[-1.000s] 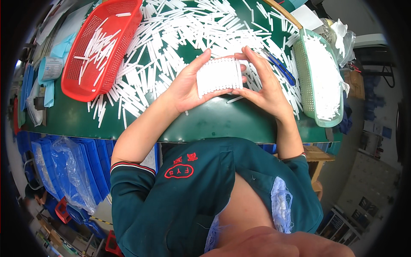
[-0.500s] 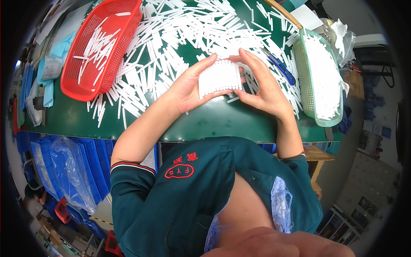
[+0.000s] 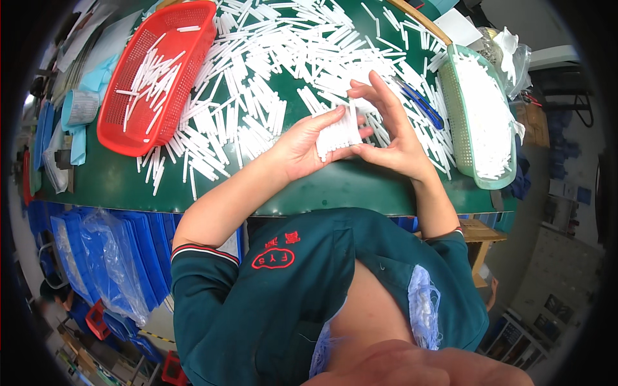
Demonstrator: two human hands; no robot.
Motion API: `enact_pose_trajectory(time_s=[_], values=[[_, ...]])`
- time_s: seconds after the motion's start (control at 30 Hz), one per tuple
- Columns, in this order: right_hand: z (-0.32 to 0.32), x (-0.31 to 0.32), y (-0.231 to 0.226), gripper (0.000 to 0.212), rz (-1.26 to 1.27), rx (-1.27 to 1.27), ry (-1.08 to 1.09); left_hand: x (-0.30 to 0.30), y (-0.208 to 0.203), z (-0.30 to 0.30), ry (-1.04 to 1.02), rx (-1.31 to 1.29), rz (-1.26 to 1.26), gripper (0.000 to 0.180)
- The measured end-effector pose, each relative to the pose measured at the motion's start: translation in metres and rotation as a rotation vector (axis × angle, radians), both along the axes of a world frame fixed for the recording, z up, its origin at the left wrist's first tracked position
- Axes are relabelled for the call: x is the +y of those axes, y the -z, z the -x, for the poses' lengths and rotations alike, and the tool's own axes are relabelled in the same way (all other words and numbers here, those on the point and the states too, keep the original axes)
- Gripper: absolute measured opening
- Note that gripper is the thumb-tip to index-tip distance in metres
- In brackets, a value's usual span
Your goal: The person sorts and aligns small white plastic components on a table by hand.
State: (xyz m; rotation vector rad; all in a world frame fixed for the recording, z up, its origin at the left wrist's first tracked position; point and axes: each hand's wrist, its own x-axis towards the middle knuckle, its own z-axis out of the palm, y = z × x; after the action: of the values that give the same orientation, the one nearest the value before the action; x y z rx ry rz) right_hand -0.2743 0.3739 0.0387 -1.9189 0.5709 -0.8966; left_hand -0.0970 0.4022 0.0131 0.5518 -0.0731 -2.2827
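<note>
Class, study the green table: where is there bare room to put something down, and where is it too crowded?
Bare green table shows along the near edge, below the red basket, and in a strip before the left hand and right hand. The loose white sticks crowd the middle and far side up to the green basket.

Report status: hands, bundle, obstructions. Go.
Left hand and right hand both clamped on bundle of white sticks. Bundle above green table edge. Loose sticks behind; nothing blocking.

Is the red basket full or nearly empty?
Nearly empty: the red basket holds only scattered white sticks, mesh floor showing.
</note>
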Motion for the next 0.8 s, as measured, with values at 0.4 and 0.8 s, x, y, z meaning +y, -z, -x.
enact_pose_trajectory(time_s=[0.4,0.8], values=[[-0.005,0.008,-0.004,0.062,-0.365,0.036,0.093,0.008,-0.027,-0.007,-0.164,-0.522,0.420,0.024],[-0.006,0.012,-0.001,0.025,-0.805,0.004,0.134,0.008,-0.028,-0.007,-0.320,-0.810,0.572,0.016]])
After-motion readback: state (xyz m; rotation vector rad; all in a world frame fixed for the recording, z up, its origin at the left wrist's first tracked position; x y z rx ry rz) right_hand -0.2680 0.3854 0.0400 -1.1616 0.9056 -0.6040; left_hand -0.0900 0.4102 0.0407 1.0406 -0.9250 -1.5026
